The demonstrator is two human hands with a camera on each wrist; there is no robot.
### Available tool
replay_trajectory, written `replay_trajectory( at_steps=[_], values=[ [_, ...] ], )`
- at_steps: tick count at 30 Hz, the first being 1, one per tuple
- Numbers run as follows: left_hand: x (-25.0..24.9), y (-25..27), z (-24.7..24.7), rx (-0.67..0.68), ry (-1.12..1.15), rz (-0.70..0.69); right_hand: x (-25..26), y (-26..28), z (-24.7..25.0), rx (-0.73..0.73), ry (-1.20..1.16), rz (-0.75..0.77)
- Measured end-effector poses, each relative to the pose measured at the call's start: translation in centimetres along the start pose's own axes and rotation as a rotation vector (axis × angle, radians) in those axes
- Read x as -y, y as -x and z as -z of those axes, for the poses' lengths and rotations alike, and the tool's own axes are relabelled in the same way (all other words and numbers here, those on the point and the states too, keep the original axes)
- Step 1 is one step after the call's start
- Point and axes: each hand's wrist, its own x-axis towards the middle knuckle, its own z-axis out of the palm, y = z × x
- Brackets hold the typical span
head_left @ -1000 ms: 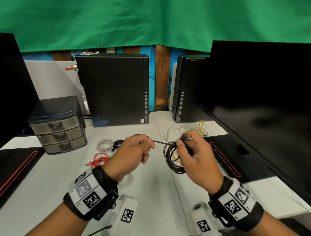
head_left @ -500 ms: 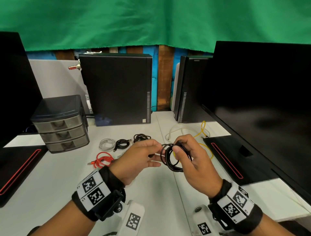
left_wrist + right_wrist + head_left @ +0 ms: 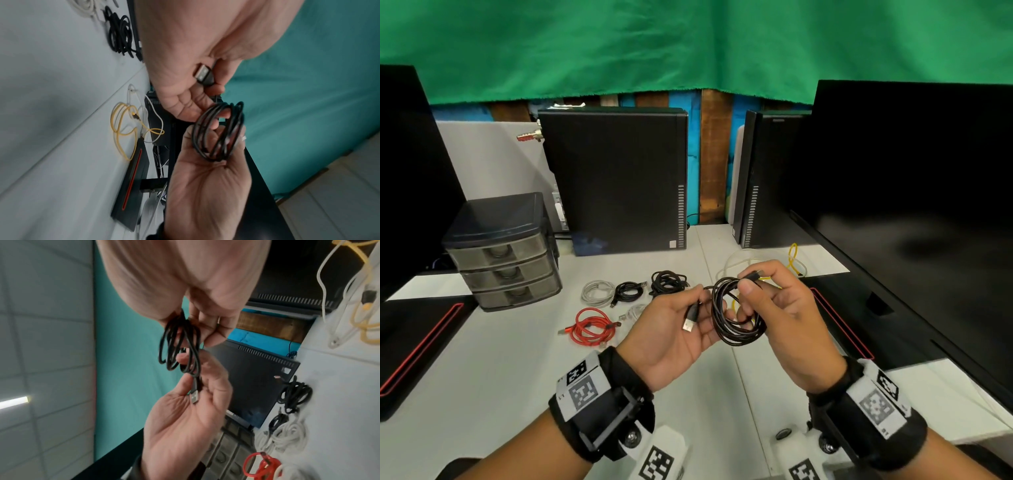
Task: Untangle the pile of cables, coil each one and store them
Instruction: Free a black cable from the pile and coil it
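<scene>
Pinched between thumb and forefinger, the thin black rubber-sheathed USB cable (image 3: 736, 315), wound into a small round coil, hangs from the right hand (image 3: 787, 322), whose lower fingers curl through the loops and whose thumb also traps the small plug end on top. Just left of that grip, the left hand (image 3: 671, 329) curls its fingers round the flat silver USB-A plug (image 3: 689, 323) at the cable's free end, with only a short tail running from plug to coil. Both hands are held above the white tabletop (image 3: 493, 370), palms turned towards each other.

Judging by its look, the cable is light, limp and a little springy: the loops sit uneven and cross one another, so they will likely splay if the pinch loosens. Best hold seems to be across the whole bundle at one spot, not on a single strand, while the stiff plug gives the surest handle for tucking the tail through.

Beyond the left hand lie the coiled red cable (image 3: 589, 325), a coiled white cable (image 3: 597, 291) and two coiled black cables (image 3: 631, 290), all apart from each other on the table. Beyond the right hand a loose yellow cable (image 3: 794, 260) and a pale one are tangled together. Farther left of these stands the dark three-drawer plastic organiser (image 3: 503, 253), drawers closed, probably the storage place.
</scene>
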Motion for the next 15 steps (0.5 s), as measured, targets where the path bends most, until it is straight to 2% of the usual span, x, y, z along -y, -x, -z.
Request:
replay_trajectory(
  at_steps=[3,5,7,11,13,15],
  values=[
    [0.0,-0.1,0.2,0.018,0.043,0.037,-0.3,0.0,0.3,-0.016,0.15,0.079],
    [0.0,-0.3,0.6,0.034,-0.018,0.05,-0.5,0.1,0.2,0.003,0.199,0.085],
    [-0.1,-0.5,0.9,0.054,-0.124,0.022,-0.6,0.2,-0.2,0.007,0.117,0.001],
    [-0.5,-0.5,1.2,0.095,-0.256,-0.065,-0.2,0.5,-0.9,0.002,-0.276,-0.265],
    [-0.6,-0.5,1.3,0.079,-0.313,-0.062,0.1,0.6,-1.1,-0.009,-0.24,-0.255],
    [-0.7,-0.3,1.4,0.068,-0.369,-0.047,0.3,0.9,-1.2,-0.038,-0.092,-0.177]
  ],
)
